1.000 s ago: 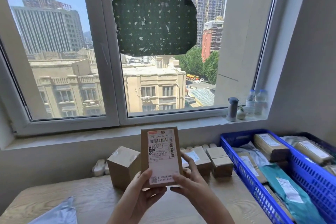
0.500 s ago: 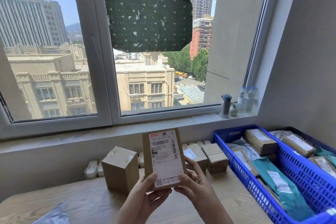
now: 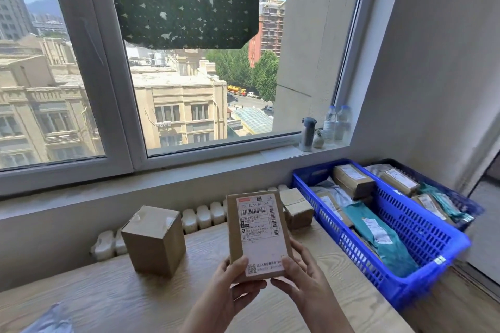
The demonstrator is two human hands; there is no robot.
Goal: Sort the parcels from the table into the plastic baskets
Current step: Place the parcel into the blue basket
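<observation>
Upright above the table [image 3: 113,297], a labelled parcel [image 3: 258,235] is gripped at its lower corners by both hands, left hand [image 3: 232,286] and right hand [image 3: 305,276], thumbs pressed on its label. Just right, a blue basket [image 3: 414,232] holds sorted parcels; a brown box [image 3: 154,239] stands left.

Head view — forward, downward, close.

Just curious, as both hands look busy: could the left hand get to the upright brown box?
Probably, once freed: the left hand grips the labelled parcel, but the upright box stands nearby, nothing between.
</observation>
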